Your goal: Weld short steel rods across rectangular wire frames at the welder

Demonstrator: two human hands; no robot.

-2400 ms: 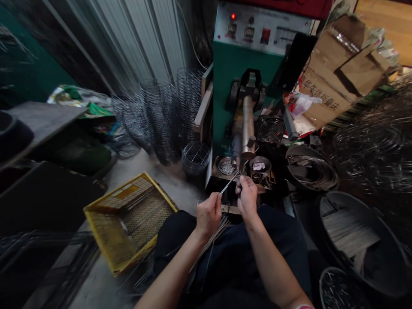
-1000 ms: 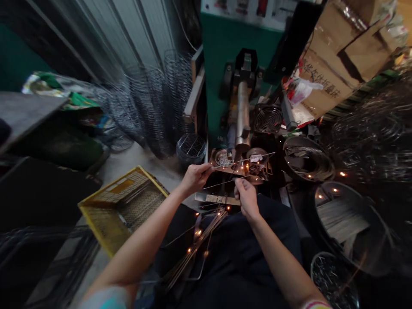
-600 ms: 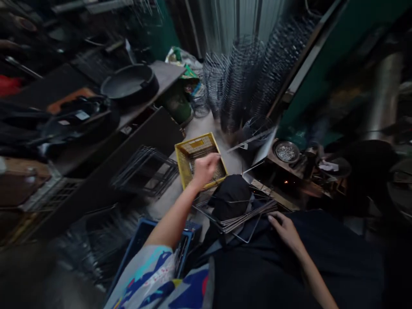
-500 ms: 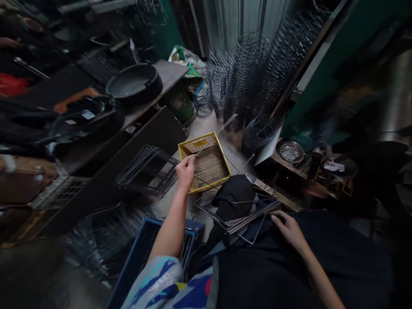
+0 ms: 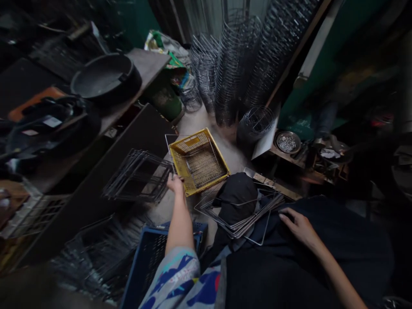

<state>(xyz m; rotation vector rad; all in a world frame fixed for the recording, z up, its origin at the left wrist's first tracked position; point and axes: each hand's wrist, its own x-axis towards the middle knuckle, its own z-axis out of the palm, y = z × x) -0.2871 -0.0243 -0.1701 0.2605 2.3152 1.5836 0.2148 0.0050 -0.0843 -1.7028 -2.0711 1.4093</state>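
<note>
My left hand [image 5: 175,183] is stretched forward, fingers closed on a thin rectangular wire frame [image 5: 170,151] that reaches over the yellow crate [image 5: 210,189]. Just left of that hand is a stack of similar dark wire frames [image 5: 138,176]. More bent wire frames [image 5: 247,225] lie in a loose bundle around my dark-clothed knee [image 5: 236,197]. Beside the right end of this bundle, my right hand [image 5: 299,225] rests over dark cloth on my lap, fingers extended and holding nothing that I can see.
A blue crate [image 5: 146,234] stands on the floor near my left arm, with a blurred pile of wire pieces [image 5: 93,253] beyond it. Tall stacks of wire rings [image 5: 236,64] rise at the back. A bowl of small metal parts [image 5: 288,142] sits at the right.
My left hand has come lower and slightly left, and the wire frame in it now shows over the yellow crate. My right hand has shifted slightly right, off the bundle's end. The view has turned somewhat.
</note>
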